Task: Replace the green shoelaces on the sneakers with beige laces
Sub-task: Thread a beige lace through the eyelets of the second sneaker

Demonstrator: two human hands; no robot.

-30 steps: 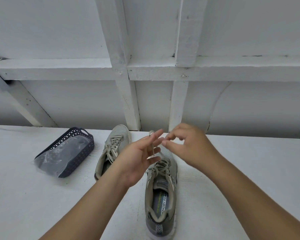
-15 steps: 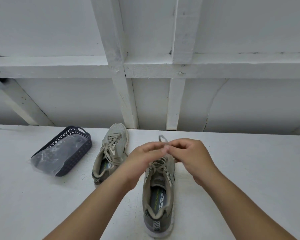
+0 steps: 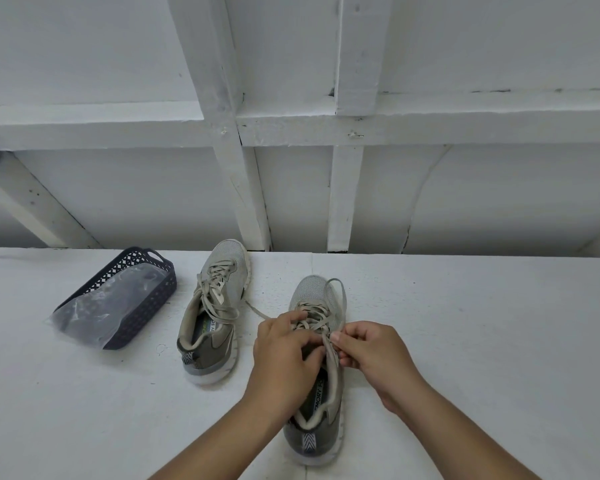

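Both hands pinch the beige lace (image 3: 330,336) at the throat of the near sneaker (image 3: 317,358), lower centre: the left hand (image 3: 282,348) curled over the crossings, the right hand (image 3: 371,351) nipping a strand just beside it. The far sneaker (image 3: 215,306), left of centre, looks fully laced in beige, so judging by this, only the tying-off of this last shoe remains.

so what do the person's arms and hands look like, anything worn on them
Both forearms are bare as far as the frame shows: no sleeves, watch, bracelet or gloves. The left hand and the right hand show no rings on the visible fingers, and the nails look short and unpainted. No markings or bandages show on either arm.
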